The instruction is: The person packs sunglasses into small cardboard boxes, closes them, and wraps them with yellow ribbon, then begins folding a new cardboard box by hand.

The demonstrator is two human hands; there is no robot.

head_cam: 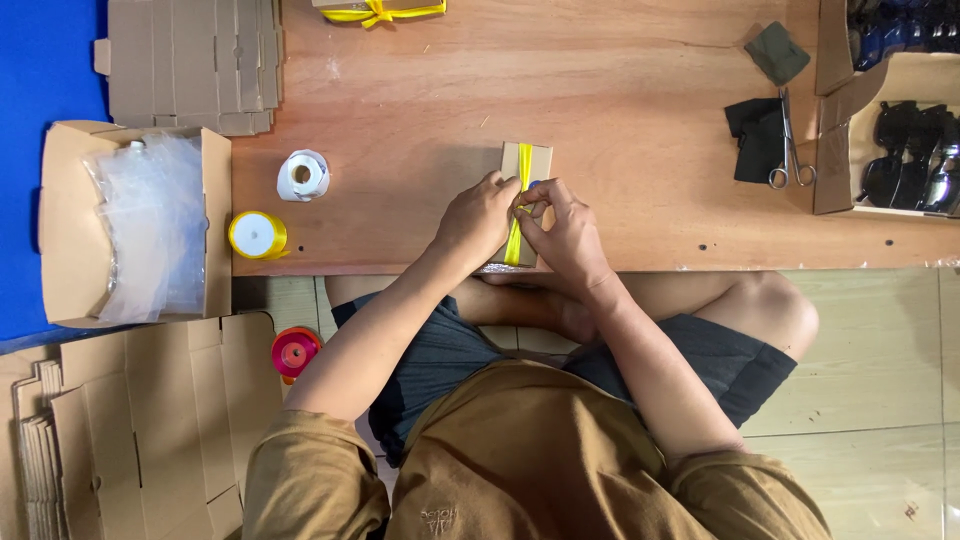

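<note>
Here both hands (525, 215) pinch yellow ribbon (524, 165).

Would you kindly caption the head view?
Left hand and right hand tie yellow ribbon around small cardboard box.

A matt cardboard box (527, 165) with glossy yellow ribbon (523, 170) lies on a smooth wooden table (620, 90).

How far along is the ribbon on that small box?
Done: yellow ribbon already runs lengthwise around the small cardboard box; another ribbon-tied box sits at the table's far edge. In hand: left hand and right hand pinch the ribbon mid-box. Left: no finished bow shows yet.
</note>
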